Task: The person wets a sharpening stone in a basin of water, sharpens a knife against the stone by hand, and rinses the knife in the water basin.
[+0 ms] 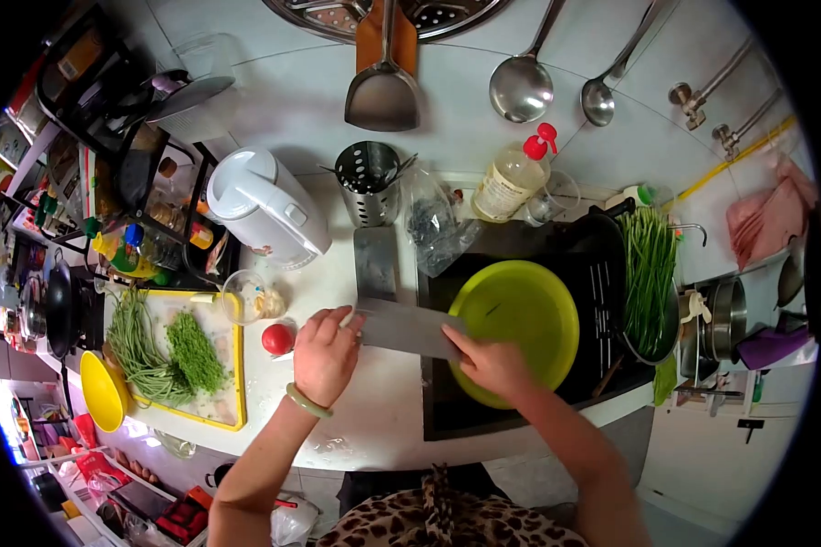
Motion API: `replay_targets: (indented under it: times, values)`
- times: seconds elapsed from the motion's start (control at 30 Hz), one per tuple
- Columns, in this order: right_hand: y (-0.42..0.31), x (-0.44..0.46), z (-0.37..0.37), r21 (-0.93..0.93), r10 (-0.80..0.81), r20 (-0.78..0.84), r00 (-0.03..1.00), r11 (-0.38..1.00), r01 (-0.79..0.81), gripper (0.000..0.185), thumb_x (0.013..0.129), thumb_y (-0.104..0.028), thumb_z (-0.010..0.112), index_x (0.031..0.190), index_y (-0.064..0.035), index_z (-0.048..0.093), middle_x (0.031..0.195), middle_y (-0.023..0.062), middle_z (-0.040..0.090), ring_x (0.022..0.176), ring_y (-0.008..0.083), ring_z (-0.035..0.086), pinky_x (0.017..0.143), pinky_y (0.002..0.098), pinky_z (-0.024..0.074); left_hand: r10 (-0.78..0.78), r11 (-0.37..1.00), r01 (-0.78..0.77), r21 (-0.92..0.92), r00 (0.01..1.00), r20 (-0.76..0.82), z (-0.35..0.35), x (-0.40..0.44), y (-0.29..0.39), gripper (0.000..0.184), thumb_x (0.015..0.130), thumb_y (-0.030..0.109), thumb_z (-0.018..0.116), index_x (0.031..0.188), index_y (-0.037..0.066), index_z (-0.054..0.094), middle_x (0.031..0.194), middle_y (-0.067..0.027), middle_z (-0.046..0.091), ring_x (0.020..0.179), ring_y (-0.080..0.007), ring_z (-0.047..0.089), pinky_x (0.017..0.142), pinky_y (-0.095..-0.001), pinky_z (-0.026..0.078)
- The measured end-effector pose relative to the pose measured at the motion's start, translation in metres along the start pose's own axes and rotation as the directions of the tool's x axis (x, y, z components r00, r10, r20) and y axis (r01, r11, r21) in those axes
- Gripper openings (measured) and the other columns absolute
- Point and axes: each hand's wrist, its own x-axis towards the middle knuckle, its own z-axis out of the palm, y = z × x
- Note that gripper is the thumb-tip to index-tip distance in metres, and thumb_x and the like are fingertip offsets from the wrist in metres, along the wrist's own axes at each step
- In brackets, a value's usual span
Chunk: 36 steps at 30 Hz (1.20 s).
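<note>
Crosswise between the two hands lies one broad blade (406, 329), its long axis running mostly left to right, the right end a little nearer the person. It spans from the counter (388, 401) to above the left edge of the dark sink (433, 427). The left hand (322, 360) is at its left end, the right hand (497, 365) at its right end, so neither is clearly nearer. The right hand is closed around that end, index finger out along the metal; any handle is hidden there. The left hand's fingers are partly bent, tips at the blade; whether they pinch it or only steady it, one cannot tell.

Just beyond the blade on the far side lies one grey slab (376, 260), its long axis running near to far. One red round item (278, 339) sits left of the left hand; one green basin (538, 310) is in the sink, partly under the right hand.

Farther left, one yellow-rimmed board (239, 365) bears two heaps of greens, one long (137, 356), one chopped (194, 351), with one yellow bowl (103, 392) beside it. Two ladles (521, 89) (598, 102) and one turner (382, 98) hang at the far wall.
</note>
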Motion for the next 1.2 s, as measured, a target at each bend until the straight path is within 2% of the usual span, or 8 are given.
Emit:
replay_targets:
  times: [0.23,0.53,0.63,0.7,0.87,0.93,1.13,1.2]
  values:
    - [-0.012,0.038,0.025,-0.081,-0.046,0.065,0.997,0.995,0.051,0.059,0.078,-0.020,0.060,0.133,-0.0177,0.040,0.067,0.0091,0.059,0.055,0.0256,0.058,0.048,0.0387,0.0459,0.354,0.925,-0.361,0.116,0.932,0.076,0.041,-0.002,-0.045,0.032,0.071,0.016,0.068,0.102,0.008,0.063,0.106,-0.0059,0.060,0.099,-0.0221,0.056,0.080,-0.0317,0.051]
    - [-0.037,0.006,0.010,-0.010,0.003,0.002,1.000,1.000,-0.003,0.065,0.075,-0.019,0.063,0.134,-0.0111,0.038,0.068,0.0065,0.058,0.054,0.0214,0.057,0.046,0.0343,0.0448,0.109,0.994,-0.107,0.035,0.991,-0.073,0.000,-0.006,-0.008,0.046,0.070,0.016,0.071,0.112,0.006,0.057,0.113,-0.0107,0.056,0.096,-0.0271,0.057,0.079,-0.0316,0.051]
    - [-0.053,-0.020,0.021,0.130,0.048,-0.076,0.996,0.991,-0.037,0.065,0.074,-0.017,0.064,0.133,-0.0077,0.038,0.072,0.0060,0.058,0.058,0.0228,0.057,0.050,0.0328,0.0449,-0.604,0.401,0.515,-0.758,0.770,0.204,0.010,-0.034,0.005,0.042,0.084,0.029,0.061,0.115,0.003,0.050,0.111,-0.0124,0.055,0.098,-0.0237,0.057,0.067,-0.0301,0.051]
    - [-0.060,-0.034,0.020,0.169,0.100,-0.003,0.995,0.981,-0.098,0.066,0.074,-0.018,0.065,0.134,-0.0084,0.038,0.078,0.0070,0.059,0.066,0.0238,0.059,0.057,0.0333,0.0467,-0.536,-0.104,0.676,-0.730,0.580,0.614,0.004,-0.040,0.013,0.034,0.090,0.035,0.052,0.105,0.005,0.053,0.086,-0.0098,0.063,0.069,-0.0180,0.064,0.047,-0.0245,0.049]
    - [0.002,-0.056,0.035,0.679,0.229,0.079,0.970,0.700,-0.220,0.047,0.087,-0.023,0.055,0.130,-0.0070,0.043,0.100,0.0104,0.060,0.085,0.0227,0.060,0.074,0.0337,0.0474,-0.557,-0.120,0.679,-0.724,0.557,0.615,0.015,-0.045,0.016,0.028,0.089,0.031,0.053,0.090,0.004,0.056,0.068,-0.0096,0.063,0.049,-0.0178,0.061,0.044,-0.0223,0.047]
    - [0.062,-0.062,0.056,0.519,0.607,0.132,0.784,0.631,-0.577,0.033,0.088,-0.019,0.052,0.118,-0.0058,0.053,0.110,0.0138,0.059,0.092,0.0272,0.059,0.077,0.0357,0.0476,-0.508,-0.087,0.663,-0.744,0.613,0.605,0.010,-0.048,0.011,0.028,0.089,0.031,0.054,0.090,0.003,0.055,0.069,-0.0099,0.063,0.051,-0.0182,0.062,0.044,-0.0224,0.047]
    - [0.135,-0.051,0.127,-0.166,0.657,0.195,0.728,0.754,-0.636,0.025,0.081,-0.003,0.051,0.104,-0.0006,0.058,0.095,0.0193,0.061,0.088,0.0379,0.057,0.076,0.0447,0.0470,-0.553,-0.152,0.634,-0.759,0.582,0.596,0.007,-0.057,0.010,0.029,0.090,0.029,0.052,0.094,0.000,0.055,0.070,-0.0109,0.063,0.052,-0.0183,0.062,0.045,-0.0227,0.048]
    - [0.130,-0.049,0.119,-0.062,0.608,0.167,0.776,0.792,-0.607,0.020,0.083,-0.005,0.052,0.101,0.0000,0.059,0.091,0.0171,0.062,0.082,0.0334,0.059,0.073,0.0410,0.0491,-0.559,-0.189,0.618,-0.763,0.571,0.601,0.007,-0.060,0.011,0.029,0.090,0.029,0.051,0.094,0.000,0.055,0.070,-0.0108,0.063,0.053,-0.0180,0.062,0.045,-0.0221,0.048]
